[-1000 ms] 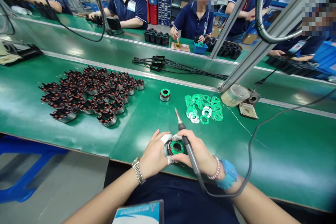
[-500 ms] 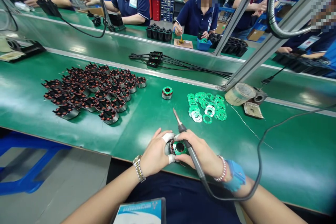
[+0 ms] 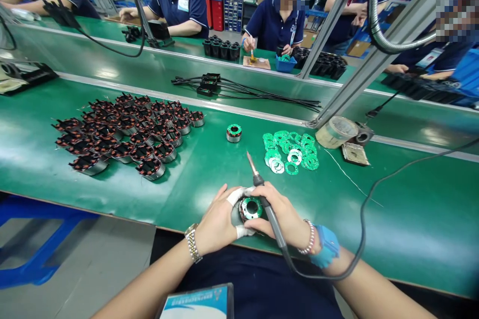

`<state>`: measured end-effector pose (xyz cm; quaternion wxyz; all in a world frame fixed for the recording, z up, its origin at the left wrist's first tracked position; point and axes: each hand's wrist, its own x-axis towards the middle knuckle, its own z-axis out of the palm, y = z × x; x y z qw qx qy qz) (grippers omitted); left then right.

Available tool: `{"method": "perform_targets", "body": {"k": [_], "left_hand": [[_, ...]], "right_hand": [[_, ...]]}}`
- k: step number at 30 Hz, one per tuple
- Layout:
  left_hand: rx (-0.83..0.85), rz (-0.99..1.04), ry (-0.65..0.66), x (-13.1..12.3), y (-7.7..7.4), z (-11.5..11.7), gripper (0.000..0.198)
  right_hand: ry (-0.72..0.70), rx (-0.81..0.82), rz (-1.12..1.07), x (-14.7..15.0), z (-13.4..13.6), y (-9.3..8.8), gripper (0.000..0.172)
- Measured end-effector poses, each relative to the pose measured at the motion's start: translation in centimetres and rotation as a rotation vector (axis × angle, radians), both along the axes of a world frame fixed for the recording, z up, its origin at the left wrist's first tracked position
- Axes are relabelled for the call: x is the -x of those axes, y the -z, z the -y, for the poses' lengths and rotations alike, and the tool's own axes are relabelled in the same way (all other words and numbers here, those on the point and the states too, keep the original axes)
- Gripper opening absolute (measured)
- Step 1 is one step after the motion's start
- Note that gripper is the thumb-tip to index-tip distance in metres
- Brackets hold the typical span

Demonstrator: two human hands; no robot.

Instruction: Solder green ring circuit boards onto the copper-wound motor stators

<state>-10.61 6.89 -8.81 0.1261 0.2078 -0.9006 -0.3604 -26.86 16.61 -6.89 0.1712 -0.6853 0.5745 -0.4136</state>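
Observation:
Near the table's front edge, my left hand (image 3: pixel 219 219) grips the left side of a wound motor stator (image 3: pixel 251 208) topped by a green ring board; white tape covers its thumb and a finger. My right hand (image 3: pixel 284 217) pinches the stator's right side and also holds a soldering iron (image 3: pixel 275 222), its copper tip pointing up and away. Further back stands another stator with a green ring on top (image 3: pixel 234 133). To its right lies a loose pile of green ring boards (image 3: pixel 292 168), a few showing white sides.
Many bare stators (image 3: pixel 151 168) cover the left of the green table (image 3: pixel 209 169). A tape-wrapped roll (image 3: pixel 337 132) and small tray (image 3: pixel 355 153) stand at the right. The iron's cable (image 3: pixel 362 224) loops rightward. Black cables (image 3: pixel 243 90) lie behind a rail; people work beyond.
The green ring on the held stator now lies flatter and more squarely over it. Both hands stay around the stator, and the whole view has shifted slightly.

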Motion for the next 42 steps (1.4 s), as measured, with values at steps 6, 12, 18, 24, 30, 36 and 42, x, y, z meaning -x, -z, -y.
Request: {"method": "perform_targets", "body": {"k": [6,12,18,24,30,36,42], "left_hand": [[-0.172,0.014,0.094,-1.3,-1.3,0.6,0.072],[-0.129,-0.058,-0.155,0.2,-0.2,-0.7,0.049],[-0.114,-0.070,-0.168,0.0,0.2,-0.6,0.049],[-0.136,-0.059,-0.183,0.3,0.1,-1.0,0.047],[-0.313,-0.069,0.093,-2.5,-0.7,1.3,0.069],[-0.325,-0.040,0.024,-2.5,-1.1,4.2,0.022],[-0.749,-0.143,-0.053,0.2,-1.2,3.1,0.013]], "right_hand": [[0.322,0.051,-0.028,0.5,-4.0,0.0,0.026],[0.297,-0.085,0.007,-1.0,-5.8,1.4,0.023],[0.227,-0.117,0.042,-1.6,-5.0,1.6,0.027],[0.158,-0.067,-0.031,-1.6,-4.3,1.4,0.028],[0.258,-0.125,0.022,-0.8,-3.7,-0.4,0.043],[0.121,-0.078,0.020,-2.1,-1.3,0.1,0.045],[-0.027,-0.078,0.005,-0.9,-1.1,0.3,0.042]]}}
